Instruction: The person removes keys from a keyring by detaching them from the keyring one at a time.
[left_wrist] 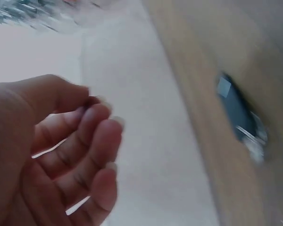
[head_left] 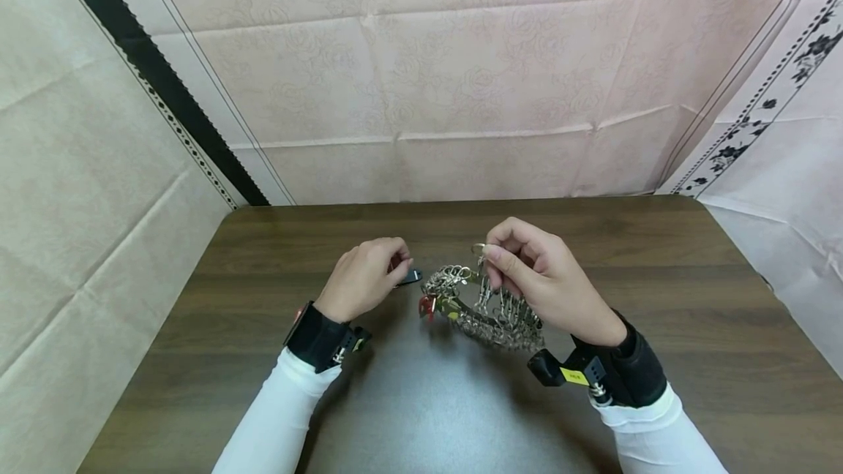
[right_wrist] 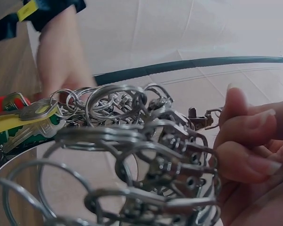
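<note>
Our right hand (head_left: 540,276) pinches a clip on the key-ring bundle (head_left: 484,306); our left hand (head_left: 362,276) hangs loosely curled, grasping nothing, beside a dark tag (head_left: 410,277). The tangled rings could snag or spill across the table (head_left: 691,298) if that grip slips.

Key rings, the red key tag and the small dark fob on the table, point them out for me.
key rings (right_wrist: 132,150), right wrist view, on the tangled metal loops.
red key tag (head_left: 426,306), head view, on its red body.
small dark fob (head_left: 410,276), head view, on its dark casing beside the left hand.
</note>
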A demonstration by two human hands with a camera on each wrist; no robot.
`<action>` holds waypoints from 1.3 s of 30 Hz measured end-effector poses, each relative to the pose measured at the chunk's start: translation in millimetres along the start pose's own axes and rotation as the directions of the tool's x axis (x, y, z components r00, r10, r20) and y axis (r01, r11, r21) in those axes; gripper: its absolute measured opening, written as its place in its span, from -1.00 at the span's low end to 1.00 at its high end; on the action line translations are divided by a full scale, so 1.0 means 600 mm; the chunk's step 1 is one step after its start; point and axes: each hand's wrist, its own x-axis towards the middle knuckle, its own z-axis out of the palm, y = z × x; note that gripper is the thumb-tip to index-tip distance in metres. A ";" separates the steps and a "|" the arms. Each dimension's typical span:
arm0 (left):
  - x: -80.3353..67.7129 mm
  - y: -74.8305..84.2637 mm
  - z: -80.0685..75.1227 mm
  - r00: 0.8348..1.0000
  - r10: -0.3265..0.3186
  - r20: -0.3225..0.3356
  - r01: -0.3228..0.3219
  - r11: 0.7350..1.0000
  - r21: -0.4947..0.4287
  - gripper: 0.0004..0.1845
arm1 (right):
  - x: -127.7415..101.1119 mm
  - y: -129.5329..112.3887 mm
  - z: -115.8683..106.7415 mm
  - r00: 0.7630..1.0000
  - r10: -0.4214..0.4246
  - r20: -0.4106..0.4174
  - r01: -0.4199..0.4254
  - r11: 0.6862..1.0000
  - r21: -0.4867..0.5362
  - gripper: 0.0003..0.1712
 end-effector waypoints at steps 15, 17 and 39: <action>-0.032 0.100 -0.060 0.968 0.217 -0.123 -0.230 0.967 -0.107 -0.75 | 0.003 0.006 0.000 0.996 -0.039 -0.077 0.037 0.999 -0.028 -0.92; -0.033 0.106 -0.056 0.968 0.224 -0.111 -0.235 0.966 -0.103 -0.75 | 0.003 0.006 0.000 0.996 -0.043 -0.083 0.040 0.999 -0.029 -0.93; -0.015 0.109 0.008 0.986 0.148 -0.077 -0.166 0.924 -0.345 -0.94 | 0.006 0.013 0.004 0.995 -0.024 -0.098 0.020 0.999 -0.040 -0.94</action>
